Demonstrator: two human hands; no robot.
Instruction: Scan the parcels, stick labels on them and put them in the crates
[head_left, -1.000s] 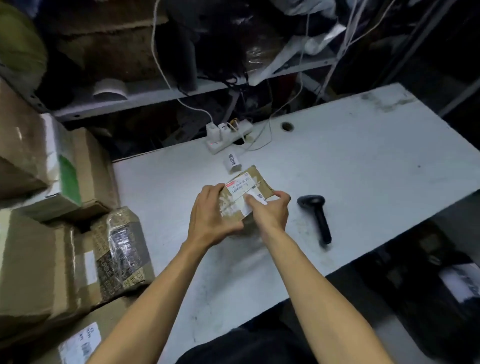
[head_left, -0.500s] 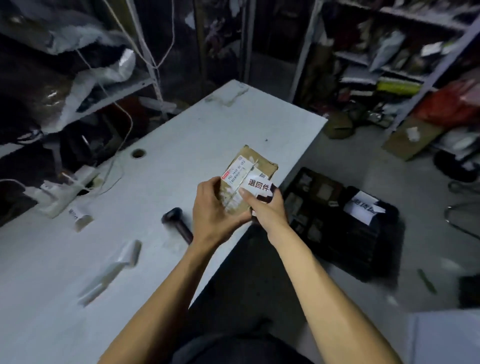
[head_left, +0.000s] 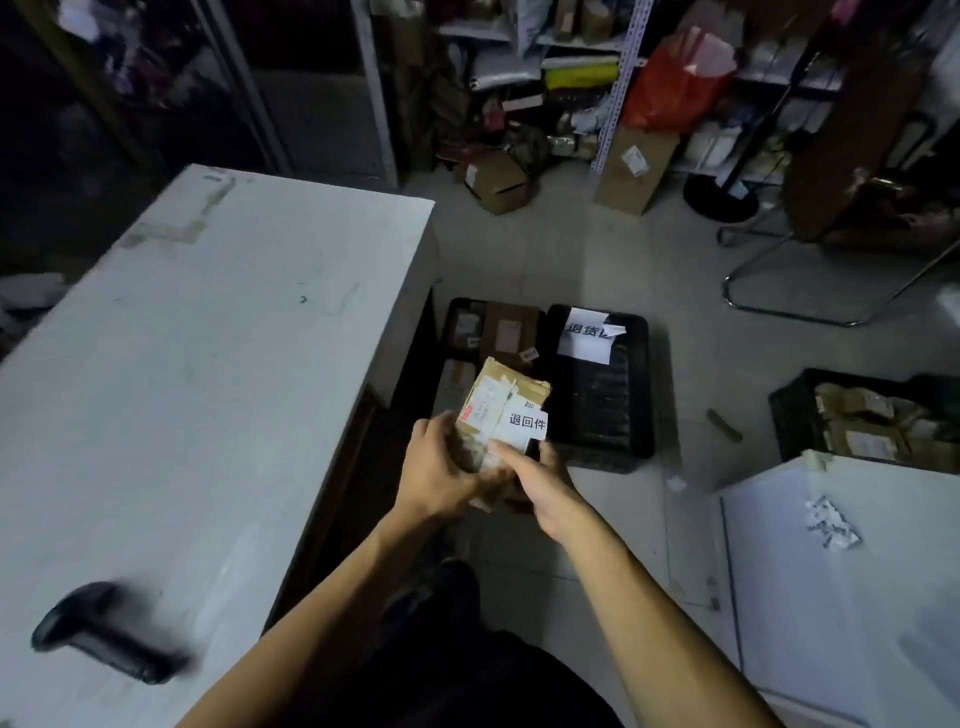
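Observation:
A small brown cardboard parcel with a shipping slip and a white label printed in black characters is held in the air past the table's right edge. My left hand grips its near left side. My right hand holds its near right corner, thumb by the label. Below on the floor lie two black crates side by side: the left crate has brown parcels in it, the right crate carries a white paper sign. A black handheld scanner lies on the white table.
A third black crate with several parcels stands at the right. A second white table with paper scraps is at lower right. Shelves, cardboard boxes, a red bag and a chair frame crowd the far floor.
The view has swung right, from the table to the floor crates. Both hands have carried the parcel off the table and out over the crates, with the label now stuck on it.

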